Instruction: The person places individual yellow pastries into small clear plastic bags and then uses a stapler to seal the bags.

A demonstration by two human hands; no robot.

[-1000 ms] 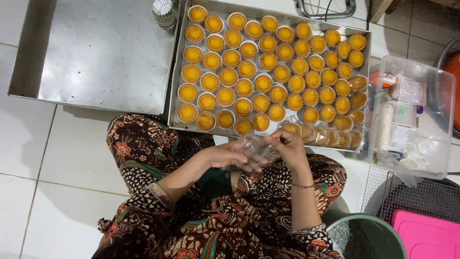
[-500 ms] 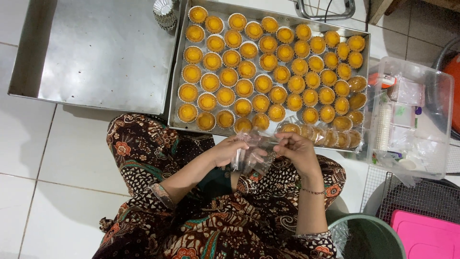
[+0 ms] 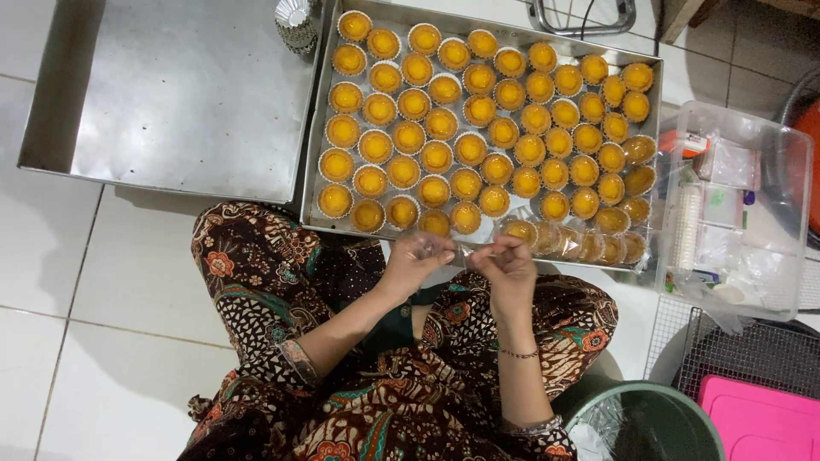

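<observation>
I sit on the floor in patterned clothes. My left hand (image 3: 416, 257) and my right hand (image 3: 506, 260) are close together over my lap, each pinching an end of a small clear plastic wrapper (image 3: 462, 251); what is inside it is hidden by my fingers. Just beyond my hands lies a metal tray (image 3: 313, 162) filled with several rows of yellow tarts (image 3: 478, 111) in small cups. Along the tray's right and near edge, several wrapped tarts (image 3: 589, 243) lie in clear plastic.
An empty metal tray (image 3: 188, 94) lies at the left, with a stack of foil cups (image 3: 296, 21) at its far corner. A clear plastic box (image 3: 739, 209) with packaging supplies stands at the right. A green bin (image 3: 649, 423), a wire rack (image 3: 760, 350) and a pink lid (image 3: 760, 423) are at the lower right.
My hands have moved slightly forward and drawn apart along the wrapper, which looked bunched between them before and is now stretched thin.
</observation>
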